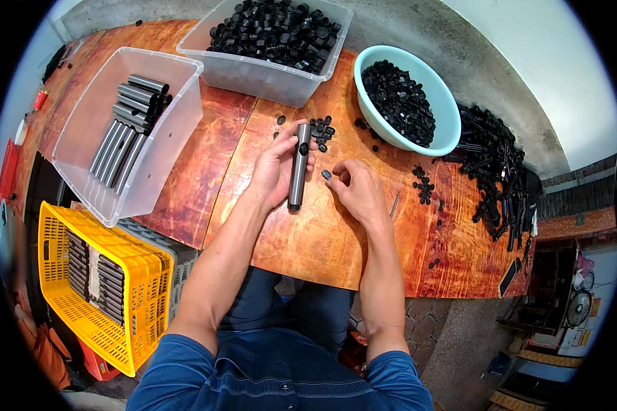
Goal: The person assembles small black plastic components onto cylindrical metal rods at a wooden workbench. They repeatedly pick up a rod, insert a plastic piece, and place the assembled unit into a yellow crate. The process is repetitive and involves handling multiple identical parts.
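My left hand (275, 170) is closed around a grey metal tube (299, 171), held nearly upright in the picture. The tube has a dark hole in its side near the top and a black lower end. To its right, my right hand (358, 186) pinches a small black oval plug (326, 175) between thumb and fingertips, apart from the tube. Just beyond the tube lies a loose group of similar black plugs (322, 134) on the wooden table (308, 243).
Clear bins hold grey tubes (131, 113) at left and black caps (274, 34) at the back. A pale blue bowl (452, 133) of black pieces stands back right, beside a heap of black parts (497, 164). A yellow crate (144, 301) of tubes sits lower left; a phone (509, 277) lies right.
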The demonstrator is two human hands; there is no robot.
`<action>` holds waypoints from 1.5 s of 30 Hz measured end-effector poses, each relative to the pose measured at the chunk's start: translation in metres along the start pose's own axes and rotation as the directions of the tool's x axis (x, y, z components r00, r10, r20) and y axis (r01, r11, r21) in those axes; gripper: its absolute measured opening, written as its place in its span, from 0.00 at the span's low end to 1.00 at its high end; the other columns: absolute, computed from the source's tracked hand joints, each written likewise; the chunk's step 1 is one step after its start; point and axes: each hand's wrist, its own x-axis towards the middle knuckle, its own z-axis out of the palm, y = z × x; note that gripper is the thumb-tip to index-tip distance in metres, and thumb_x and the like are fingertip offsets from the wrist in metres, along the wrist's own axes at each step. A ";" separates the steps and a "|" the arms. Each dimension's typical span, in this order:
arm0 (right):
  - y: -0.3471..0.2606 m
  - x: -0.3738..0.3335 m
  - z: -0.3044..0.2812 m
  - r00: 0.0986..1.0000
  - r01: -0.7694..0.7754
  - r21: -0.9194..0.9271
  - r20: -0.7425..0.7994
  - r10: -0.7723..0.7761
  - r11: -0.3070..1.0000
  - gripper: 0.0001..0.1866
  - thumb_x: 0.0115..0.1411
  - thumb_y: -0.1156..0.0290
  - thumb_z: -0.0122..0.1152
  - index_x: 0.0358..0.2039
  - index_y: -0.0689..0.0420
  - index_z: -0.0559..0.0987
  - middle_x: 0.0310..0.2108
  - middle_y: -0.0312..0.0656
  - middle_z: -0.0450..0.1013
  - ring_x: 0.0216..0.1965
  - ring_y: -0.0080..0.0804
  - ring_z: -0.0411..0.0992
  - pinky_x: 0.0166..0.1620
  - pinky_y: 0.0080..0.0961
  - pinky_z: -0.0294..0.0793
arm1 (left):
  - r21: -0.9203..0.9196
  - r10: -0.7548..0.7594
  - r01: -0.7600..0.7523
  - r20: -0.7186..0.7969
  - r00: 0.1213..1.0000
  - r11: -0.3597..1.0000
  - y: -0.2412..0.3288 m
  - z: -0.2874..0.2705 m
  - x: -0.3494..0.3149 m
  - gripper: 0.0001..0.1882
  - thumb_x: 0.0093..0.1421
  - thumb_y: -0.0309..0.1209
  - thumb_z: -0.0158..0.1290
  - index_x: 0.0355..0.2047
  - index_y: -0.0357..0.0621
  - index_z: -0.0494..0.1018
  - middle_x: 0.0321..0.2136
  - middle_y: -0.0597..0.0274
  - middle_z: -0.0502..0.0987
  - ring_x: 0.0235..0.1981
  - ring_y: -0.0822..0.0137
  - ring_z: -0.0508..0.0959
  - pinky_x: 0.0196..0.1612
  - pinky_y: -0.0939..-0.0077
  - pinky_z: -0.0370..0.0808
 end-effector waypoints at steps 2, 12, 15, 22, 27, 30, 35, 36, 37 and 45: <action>0.003 0.000 0.002 1.000 -0.005 -0.011 -0.020 0.005 1.000 0.09 0.53 0.75 0.69 0.34 0.65 0.81 0.29 0.51 0.76 0.33 0.44 0.76 0.38 0.37 0.74 | -0.009 0.002 -0.002 -0.002 1.000 1.000 -0.001 0.001 0.000 0.23 0.70 0.34 0.46 0.65 0.54 0.63 0.40 0.54 0.75 0.35 0.61 0.77 0.44 0.62 0.78; -0.001 -0.002 0.000 0.993 0.033 0.082 0.112 -0.043 0.996 0.08 0.54 0.70 0.68 0.29 0.63 0.82 0.33 0.52 0.78 0.37 0.49 0.78 0.42 0.41 0.75 | 0.086 0.023 -0.022 -0.014 1.000 0.996 -0.002 0.001 -0.002 0.21 0.71 0.31 0.43 0.64 0.47 0.63 0.39 0.51 0.77 0.41 0.54 0.81 0.52 0.57 0.78; -0.002 -0.001 0.000 0.999 0.003 0.070 0.048 -0.006 0.998 0.08 0.54 0.70 0.68 0.29 0.63 0.82 0.31 0.51 0.78 0.35 0.47 0.77 0.41 0.40 0.75 | 0.074 0.034 -0.033 -0.008 0.999 0.997 0.002 0.001 -0.002 0.21 0.71 0.31 0.42 0.64 0.46 0.62 0.39 0.51 0.76 0.40 0.54 0.81 0.52 0.56 0.79; 0.007 0.002 0.016 0.989 0.007 -0.089 -0.149 -0.020 0.996 0.07 0.57 0.71 0.64 0.32 0.60 0.82 0.35 0.52 0.78 0.37 0.52 0.77 0.41 0.44 0.76 | 0.072 -0.047 0.045 0.024 0.999 0.996 0.003 0.004 -0.005 0.22 0.71 0.31 0.43 0.64 0.45 0.62 0.38 0.50 0.76 0.39 0.55 0.81 0.52 0.48 0.79; 0.010 0.002 0.015 0.982 0.006 0.033 -0.191 0.001 0.999 0.08 0.58 0.70 0.65 0.36 0.59 0.83 0.35 0.50 0.77 0.37 0.52 0.77 0.41 0.44 0.75 | 0.061 0.017 -0.019 0.035 0.999 0.998 0.001 -0.002 -0.002 0.22 0.71 0.30 0.43 0.64 0.45 0.62 0.38 0.50 0.76 0.38 0.56 0.80 0.52 0.49 0.79; 0.001 0.003 0.015 0.987 0.025 0.060 -0.158 -0.015 0.998 0.10 0.57 0.71 0.67 0.39 0.58 0.83 0.34 0.48 0.77 0.37 0.49 0.77 0.41 0.42 0.76 | 0.033 0.054 -0.054 -0.007 0.999 0.998 0.001 -0.006 0.001 0.22 0.71 0.30 0.43 0.64 0.46 0.62 0.38 0.50 0.76 0.38 0.57 0.80 0.51 0.50 0.80; 0.003 0.005 0.024 0.988 0.047 0.012 -0.145 -0.045 0.999 0.12 0.55 0.72 0.69 0.41 0.57 0.83 0.32 0.46 0.76 0.36 0.45 0.77 0.41 0.38 0.76 | 0.045 0.030 -0.028 -0.030 0.999 0.999 0.003 0.001 -0.004 0.21 0.72 0.32 0.43 0.64 0.47 0.63 0.39 0.51 0.77 0.36 0.58 0.80 0.45 0.56 0.81; 0.003 0.006 0.024 0.990 0.041 0.019 -0.136 -0.038 0.999 0.12 0.55 0.71 0.69 0.41 0.56 0.83 0.33 0.46 0.76 0.37 0.46 0.77 0.41 0.39 0.75 | 0.048 0.020 -0.019 -0.022 1.000 0.999 0.003 0.003 -0.005 0.21 0.72 0.32 0.43 0.64 0.47 0.63 0.39 0.51 0.77 0.36 0.59 0.80 0.43 0.58 0.82; 0.004 0.005 0.024 0.991 0.034 0.026 -0.127 -0.031 0.999 0.12 0.55 0.71 0.68 0.41 0.56 0.83 0.34 0.47 0.75 0.38 0.48 0.77 0.41 0.41 0.75 | 0.051 0.010 -0.010 -0.014 1.000 0.999 0.003 0.004 -0.005 0.21 0.73 0.32 0.43 0.64 0.47 0.63 0.40 0.51 0.77 0.36 0.59 0.80 0.41 0.60 0.82; 0.000 0.008 0.020 0.995 0.028 0.026 -0.094 -0.026 0.999 0.12 0.55 0.70 0.68 0.41 0.57 0.82 0.34 0.47 0.75 0.37 0.49 0.77 0.41 0.42 0.75 | 0.060 -0.037 0.036 0.015 0.999 0.998 0.000 -0.001 -0.003 0.23 0.73 0.32 0.40 0.67 0.45 0.60 0.45 0.45 0.77 0.35 0.60 0.80 0.38 0.66 0.80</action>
